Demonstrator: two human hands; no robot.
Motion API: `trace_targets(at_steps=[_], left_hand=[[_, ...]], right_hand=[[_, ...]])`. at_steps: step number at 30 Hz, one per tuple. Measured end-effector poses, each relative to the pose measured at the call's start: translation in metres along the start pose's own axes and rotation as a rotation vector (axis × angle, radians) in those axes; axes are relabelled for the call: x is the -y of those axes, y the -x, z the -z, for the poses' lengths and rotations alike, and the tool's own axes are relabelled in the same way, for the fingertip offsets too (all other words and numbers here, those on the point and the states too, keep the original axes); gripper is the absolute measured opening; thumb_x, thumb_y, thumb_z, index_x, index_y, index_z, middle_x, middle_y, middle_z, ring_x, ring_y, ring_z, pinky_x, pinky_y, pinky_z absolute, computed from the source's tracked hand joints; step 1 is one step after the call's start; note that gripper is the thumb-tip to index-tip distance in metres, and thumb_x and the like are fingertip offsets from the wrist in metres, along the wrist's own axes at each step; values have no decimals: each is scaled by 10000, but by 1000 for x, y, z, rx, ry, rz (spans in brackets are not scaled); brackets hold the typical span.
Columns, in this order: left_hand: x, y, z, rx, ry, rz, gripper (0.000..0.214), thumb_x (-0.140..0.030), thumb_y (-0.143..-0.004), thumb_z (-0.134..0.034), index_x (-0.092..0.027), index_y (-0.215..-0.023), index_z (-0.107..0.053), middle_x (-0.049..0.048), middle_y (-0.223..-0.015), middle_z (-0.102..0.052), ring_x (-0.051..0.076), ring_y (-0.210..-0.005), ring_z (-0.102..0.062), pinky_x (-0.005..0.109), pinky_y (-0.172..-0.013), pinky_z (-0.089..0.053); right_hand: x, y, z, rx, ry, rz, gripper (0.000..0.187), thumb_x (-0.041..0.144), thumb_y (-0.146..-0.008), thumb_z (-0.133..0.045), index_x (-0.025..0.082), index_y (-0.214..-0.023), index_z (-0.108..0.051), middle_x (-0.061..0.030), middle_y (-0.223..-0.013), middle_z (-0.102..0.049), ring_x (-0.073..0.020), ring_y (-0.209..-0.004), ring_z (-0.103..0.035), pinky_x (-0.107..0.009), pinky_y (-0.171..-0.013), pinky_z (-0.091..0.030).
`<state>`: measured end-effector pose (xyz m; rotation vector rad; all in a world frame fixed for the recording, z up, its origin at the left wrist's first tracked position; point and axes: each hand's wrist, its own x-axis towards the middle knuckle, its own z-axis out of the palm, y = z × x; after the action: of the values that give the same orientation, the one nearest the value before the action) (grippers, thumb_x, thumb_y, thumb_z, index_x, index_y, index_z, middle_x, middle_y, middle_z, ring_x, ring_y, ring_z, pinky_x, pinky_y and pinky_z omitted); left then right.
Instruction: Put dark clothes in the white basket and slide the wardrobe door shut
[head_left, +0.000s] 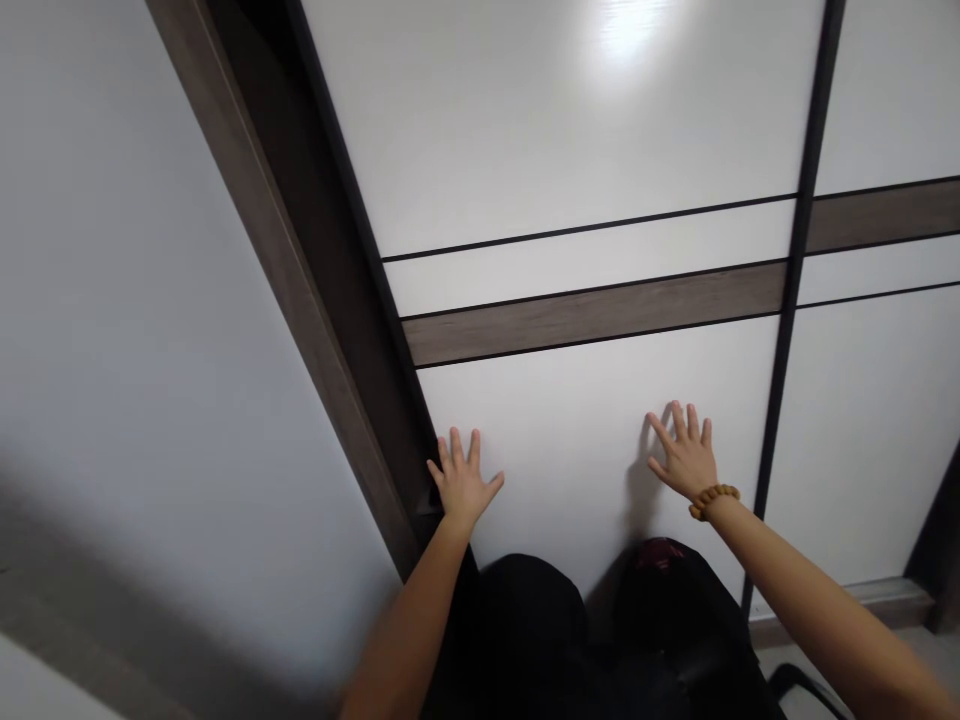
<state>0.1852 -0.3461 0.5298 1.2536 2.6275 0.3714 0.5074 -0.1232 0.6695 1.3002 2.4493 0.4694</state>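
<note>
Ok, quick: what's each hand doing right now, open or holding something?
Left hand: open, spread by the dark edge of the white door, holding nothing.
Right hand: open, spread at the same door, holding nothing.

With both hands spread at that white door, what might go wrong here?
The left hand is at the edge of the white door, beside a dark gap, so it might get pinched if the door slid toward the frame. The bracelet just behind the right hand might scrape the white surface. The knees, close to the door, could bump it.
</note>
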Motion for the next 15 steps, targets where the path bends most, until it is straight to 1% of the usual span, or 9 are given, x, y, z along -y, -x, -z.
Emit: trace_targets(at_steps=[1,2,4,6,7,9,11,13,15], left_hand=[[-4,0,-1,6,16,0,982,-570,-803,-714,-233,-1614,-276,147,-1676,3,427,-1531,-32,665,-1161,-171],[-9,0,-1,10,34,2,991,-575,-800,-714,-232,-1616,-268,154,-1675,22,435,-1530,-22,659,-1161,-181],[-18,0,-3,19,62,3,1010,-584,-795,-713,-227,-1619,-254,165,-1672,45,446,-1528,-2,649,-1163,-186],[-24,0,-4,22,78,-6,1022,-593,-790,-712,-229,-1622,-242,169,-1670,50,451,-1527,2,644,-1166,-181],[-27,0,-4,18,84,-12,1025,-599,-788,-712,-235,-1622,-240,170,-1671,50,453,-1527,0,643,-1168,-176],[-31,0,-4,14,98,-31,1025,-600,-784,-713,-248,-1622,-240,177,-1670,41,459,-1525,-5,639,-1172,-163],[-35,0,-3,38,118,-54,1013,-573,-786,-718,-249,-1620,-245,190,-1668,21,466,-1523,0,623,-1184,-142],[-39,0,-2,76,143,-77,1002,-539,-788,-722,-238,-1620,-251,202,-1665,-1,473,-1520,17,600,-1197,-121],[-42,0,0,96,171,-95,999,-520,-793,-719,-220,-1622,-248,207,-1663,-4,477,-1517,35,579,-1205,-114]], right_hand=[[9,1,2,-15,-13,-7,801,502,-870,-362,260,-1616,-198,-45,-1557,156,-249,-1608,109,-553,-1381,0],[21,2,6,-35,-31,-2,805,515,-861,-373,265,-1610,-214,-41,-1557,160,-258,-1606,106,-550,-1382,3],[50,3,14,-77,-79,41,801,544,-832,-429,346,-1585,-239,-6,-1551,188,-289,-1595,83,-565,-1368,-31],[87,2,22,-100,-150,107,805,552,-807,-485,434,-1558,-222,27,-1549,198,-320,-1568,62,-583,-1332,-116],[106,2,26,-100,-179,150,815,541,-801,-501,450,-1555,-204,32,-1551,196,-325,-1557,67,-588,-1315,-146],[143,0,30,-96,-207,212,851,521,-776,-544,452,-1552,-200,31,-1551,199,-337,-1536,89,-614,-1289,-148],[176,-2,30,-81,-201,264,867,516,-775,-542,440,-1559,-183,33,-1550,204,-344,-1525,121,-635,-1275,-137],[198,-4,27,-47,-177,283,870,530,-789,-511,403,-1577,-166,34,-1546,216,-346,-1516,150,-645,-1269,-136],[209,-7,22,-13,-168,255,860,547,-808,-473,394,-1585,-139,33,-1539,237,-358,-1510,153,-670,-1239,-135]])
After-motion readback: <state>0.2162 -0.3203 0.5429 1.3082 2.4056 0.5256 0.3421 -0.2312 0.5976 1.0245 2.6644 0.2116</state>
